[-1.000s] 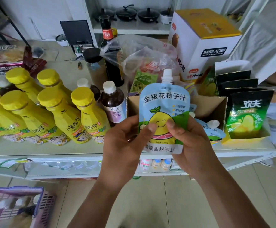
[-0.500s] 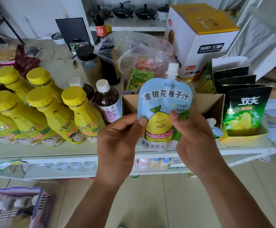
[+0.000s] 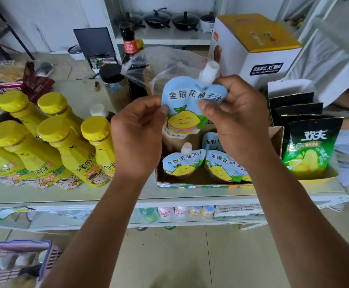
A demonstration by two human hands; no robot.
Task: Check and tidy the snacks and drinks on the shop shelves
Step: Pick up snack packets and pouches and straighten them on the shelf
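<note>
A light-blue juice pouch (image 3: 185, 107) with a smiling yellow fruit and a white spout cap is held above an open cardboard box (image 3: 275, 140) on the shelf. My left hand (image 3: 137, 136) pinches the pouch's left edge. My right hand (image 3: 237, 119) grips its upper right side by the spout, thumb on the front. Inside the box lie more of the same pouches (image 3: 183, 163), partly hidden by my right wrist.
Several yellow-capped bottles (image 3: 74, 150) stand at the left on the shelf (image 3: 65, 196). A green snack bag (image 3: 308, 146) fills a display box at the right. A clear plastic bag (image 3: 159, 65) and a white-yellow carton (image 3: 254, 48) sit behind. A purple basket (image 3: 13, 260) is on the floor.
Both hands have carried the pouch up and back over the box and tilted it slightly right. My right hand has slid up to the spout. The pouches in the box now show.
</note>
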